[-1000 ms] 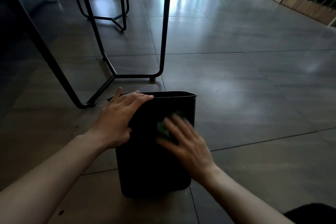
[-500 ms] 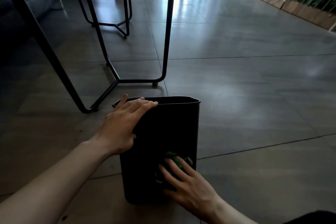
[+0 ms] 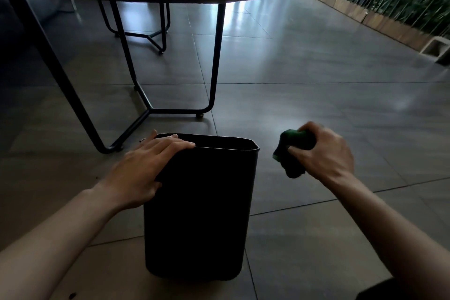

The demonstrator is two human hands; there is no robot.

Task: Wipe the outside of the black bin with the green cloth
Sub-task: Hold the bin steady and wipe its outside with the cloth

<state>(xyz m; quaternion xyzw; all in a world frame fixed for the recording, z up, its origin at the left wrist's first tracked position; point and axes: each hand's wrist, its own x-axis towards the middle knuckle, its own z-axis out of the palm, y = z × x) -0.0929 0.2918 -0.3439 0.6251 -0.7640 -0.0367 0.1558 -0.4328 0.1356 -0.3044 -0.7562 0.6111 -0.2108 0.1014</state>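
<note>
- Left hand (image 3: 141, 173) clamps the near-left corner of the black bin (image 3: 198, 214), fingers draped over the rim, thumb on the outer wall; bin stands upright on the tiled floor (image 3: 316, 109).
- Right hand (image 3: 323, 153) is fisted around the bunched green cloth (image 3: 291, 151), held clear of the bin, off its right wall.
- Risk: a hard push on the right wall probably tips or slides the light bin toward the left-hand grip.
- Risk: the wadded cloth likely wipes a narrow strip, missing patches.
- Room: open floor right of the cloth hand; table legs (image 3: 214, 61) stand beyond the left grip, crowding the far side.
</note>
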